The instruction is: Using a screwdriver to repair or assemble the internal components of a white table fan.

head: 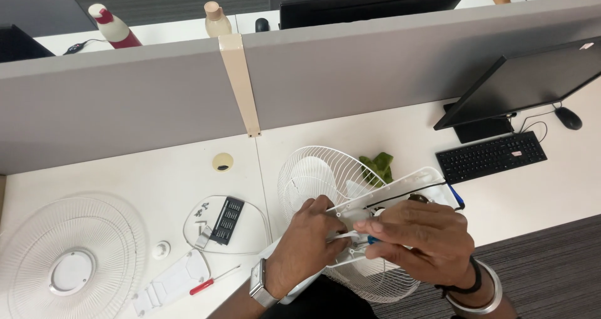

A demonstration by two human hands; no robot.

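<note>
Left hand (311,241) clamped on white fan body (400,187) | right hand (422,239) pinching blue-handled tool (372,239) against it

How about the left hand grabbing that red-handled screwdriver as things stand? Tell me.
Probably yes. The screwdriver lies bare on the desk just left of the left hand, nothing across it. But that hand now grips the fan and would have to let go first.

White wire fan guard (325,175), white detached grille (69,262), red-handled screwdriver (213,282), black keyboard (491,156), green leaves (377,167), grey partition (125,100) with beige joint strip (238,81).
</note>
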